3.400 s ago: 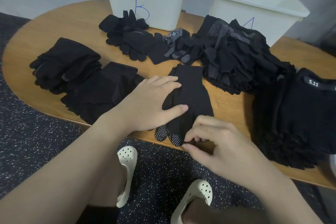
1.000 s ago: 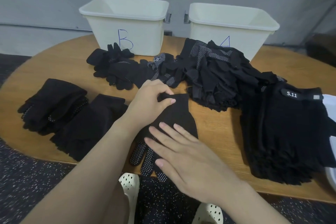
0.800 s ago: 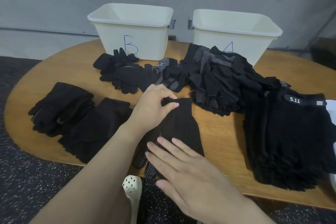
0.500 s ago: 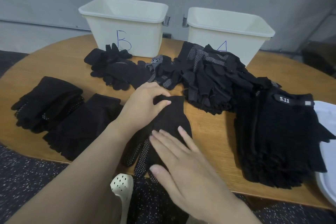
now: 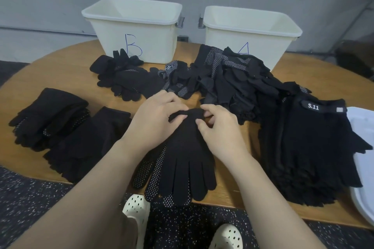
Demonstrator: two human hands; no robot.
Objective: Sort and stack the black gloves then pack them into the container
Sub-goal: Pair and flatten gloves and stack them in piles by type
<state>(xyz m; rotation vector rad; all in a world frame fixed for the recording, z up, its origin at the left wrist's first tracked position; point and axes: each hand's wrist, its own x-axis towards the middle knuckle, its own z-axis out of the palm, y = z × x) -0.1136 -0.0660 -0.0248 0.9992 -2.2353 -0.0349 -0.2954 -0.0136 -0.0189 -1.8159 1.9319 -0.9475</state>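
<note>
now, glove pair (image 5: 182,159): laid flat at the near table (image 5: 60,70) edge, fingertips overhanging.
left hand (image 5: 155,121): cuff pinched with curled fingers.
right hand (image 5: 220,129): cuff pinched likewise.
sorted stacks (image 5: 66,131): set left.
loose pile (image 5: 232,81): heaped far, before bin b (image 5: 133,30) and bin a (image 5: 253,28).

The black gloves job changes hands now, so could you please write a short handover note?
Left hand and right hand both pinch the cuff of the black dotted knit glove pair at the round wooden table's near edge.
Done: two stacks at left, tall 5.11 stack at right.
Left: unsorted heap; cream plastic bins B and A look empty.
</note>
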